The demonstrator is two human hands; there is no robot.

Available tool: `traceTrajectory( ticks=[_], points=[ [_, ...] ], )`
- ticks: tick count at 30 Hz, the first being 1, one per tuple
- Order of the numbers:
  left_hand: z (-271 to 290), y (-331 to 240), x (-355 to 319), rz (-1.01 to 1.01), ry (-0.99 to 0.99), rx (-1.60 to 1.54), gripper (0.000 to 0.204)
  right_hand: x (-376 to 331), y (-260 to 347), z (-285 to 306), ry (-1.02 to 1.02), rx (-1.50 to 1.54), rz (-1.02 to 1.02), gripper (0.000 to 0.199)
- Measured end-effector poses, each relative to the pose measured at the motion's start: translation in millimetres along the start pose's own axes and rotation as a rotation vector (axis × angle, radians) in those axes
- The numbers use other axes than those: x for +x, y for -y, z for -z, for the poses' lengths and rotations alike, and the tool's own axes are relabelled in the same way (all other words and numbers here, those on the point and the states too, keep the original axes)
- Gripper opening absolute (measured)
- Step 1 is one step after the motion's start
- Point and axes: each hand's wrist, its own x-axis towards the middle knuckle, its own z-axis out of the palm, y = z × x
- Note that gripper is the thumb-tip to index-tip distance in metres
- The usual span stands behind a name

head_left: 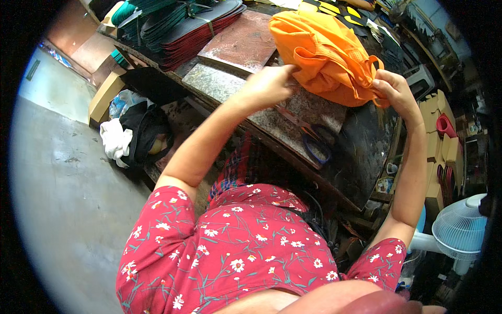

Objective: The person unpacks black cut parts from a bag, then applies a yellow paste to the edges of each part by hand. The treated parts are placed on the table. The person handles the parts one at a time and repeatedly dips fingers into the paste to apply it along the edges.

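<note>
A bunched orange cloth (324,55) with narrow loops of fabric hangs between my hands above the workbench; it may be a bag, but its full shape is folded away. My right hand (396,93) pinches it at the right end, near a thin loop. At its lower left edge is my left hand (269,88), slightly blurred, with fingers closed against the fabric. Below the cloth, scissors (317,150) with dark blue handles lie on a speckled stone slab (214,83), their blades pointing toward my left hand.
Tied stacks of dark green and red sheets (191,34) stand at the bench's far left, beside a reddish-brown slab (238,42). Black and yellow cut pieces (329,9) lie at the back. A black bag (144,128) sits left of the bench, and a fan (460,227) stands at right.
</note>
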Motion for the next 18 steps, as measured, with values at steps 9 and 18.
traceTrajectory(
  ticks=[9, 18],
  points=[
    [170, -46, -82, -0.511, -0.68, 0.237, 0.019, -123, 158, -16, -0.536, -0.743, 1.007, 0.022],
    [128, -79, -62, -0.715, -0.045, 0.383, 0.021, -119, 169, -84, -0.283, -0.7, 1.081, 0.025]
  ],
)
